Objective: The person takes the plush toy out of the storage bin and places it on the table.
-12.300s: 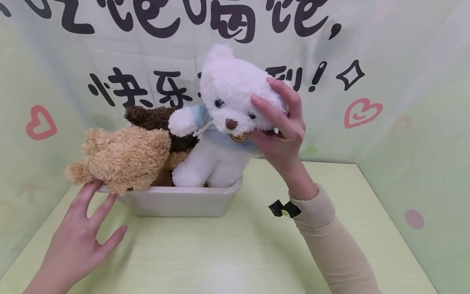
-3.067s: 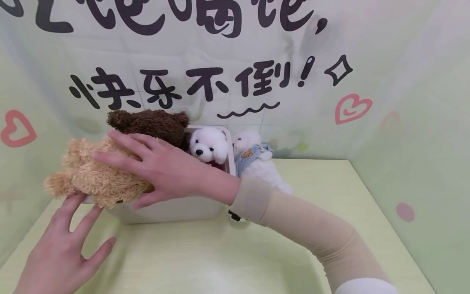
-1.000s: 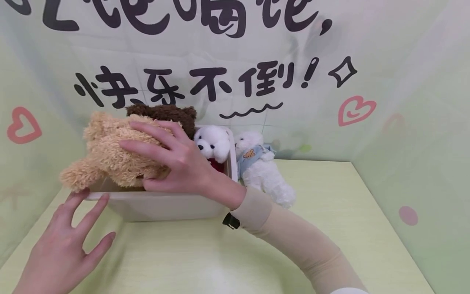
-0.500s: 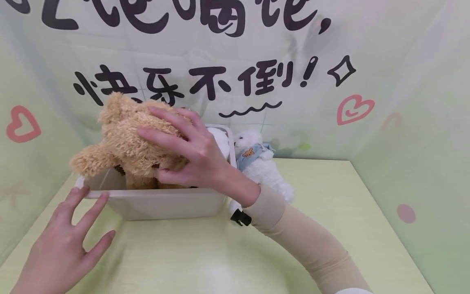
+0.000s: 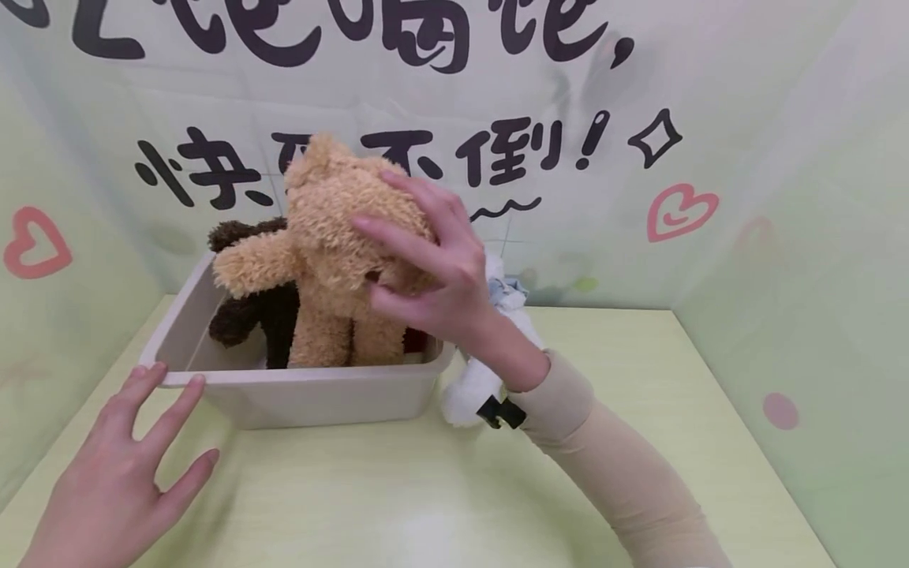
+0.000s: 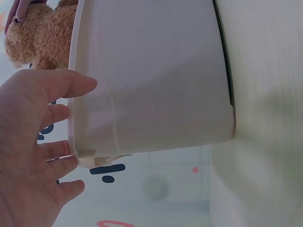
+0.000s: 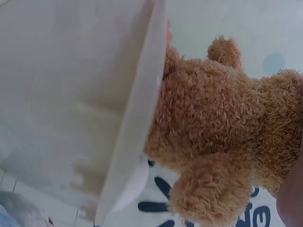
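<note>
Table (image 5: pixel 341 489) below, our right hand (image 5: pixel 450 272) gripping a tan bear (image 5: pixel 334 217) mid-frame, left hand (image 5: pixel 117 473) relaxed, touching tub (image 5: pixel 319 400), lower left

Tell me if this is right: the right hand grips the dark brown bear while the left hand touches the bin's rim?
Not quite: the head view shows the right hand gripping the tan bear. The left hand does touch the bin's rim.
</note>
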The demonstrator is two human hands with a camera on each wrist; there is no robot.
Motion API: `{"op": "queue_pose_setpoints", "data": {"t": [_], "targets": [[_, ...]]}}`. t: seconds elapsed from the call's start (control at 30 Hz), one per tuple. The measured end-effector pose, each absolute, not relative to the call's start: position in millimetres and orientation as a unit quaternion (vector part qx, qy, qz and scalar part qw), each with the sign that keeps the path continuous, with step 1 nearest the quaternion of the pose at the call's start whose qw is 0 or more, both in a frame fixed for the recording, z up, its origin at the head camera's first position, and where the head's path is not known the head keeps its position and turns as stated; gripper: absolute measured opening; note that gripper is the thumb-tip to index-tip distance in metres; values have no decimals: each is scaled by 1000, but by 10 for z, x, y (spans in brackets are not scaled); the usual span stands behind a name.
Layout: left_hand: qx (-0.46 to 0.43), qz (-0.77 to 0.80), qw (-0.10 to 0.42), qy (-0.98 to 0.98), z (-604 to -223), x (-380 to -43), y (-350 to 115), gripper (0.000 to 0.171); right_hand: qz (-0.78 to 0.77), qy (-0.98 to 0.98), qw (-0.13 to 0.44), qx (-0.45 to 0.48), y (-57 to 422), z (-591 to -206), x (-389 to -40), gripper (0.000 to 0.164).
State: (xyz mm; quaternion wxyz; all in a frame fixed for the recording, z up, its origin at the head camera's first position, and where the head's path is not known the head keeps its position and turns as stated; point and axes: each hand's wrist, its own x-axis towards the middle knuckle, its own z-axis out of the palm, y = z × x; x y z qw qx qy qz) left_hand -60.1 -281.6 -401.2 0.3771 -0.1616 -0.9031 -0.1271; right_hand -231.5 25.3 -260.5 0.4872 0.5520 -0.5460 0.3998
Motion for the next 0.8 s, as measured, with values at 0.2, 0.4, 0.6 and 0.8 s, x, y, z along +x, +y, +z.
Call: {"op": "queue_pose_setpoints", "data": {"t": [0.2,0.4,0.6,0.8], "targets": [[-157,-122,380,-903,-4023,-599,-2827,80,439,-542,483,530,477,-2542,-2408,37],[-162,-117,379,-904,-4022,-619,-2818,80,463,-537,483,514,695,-2499,-2465,44],[-153,-129,381,-903,-4060,-614,-2806,80,489,-544,487,478,952,-2431,-2510,47],[-169,-134,399,-891,-4059,-635,-2820,78,540,-560,483,401,1282,-2395,-2500,50]]}}
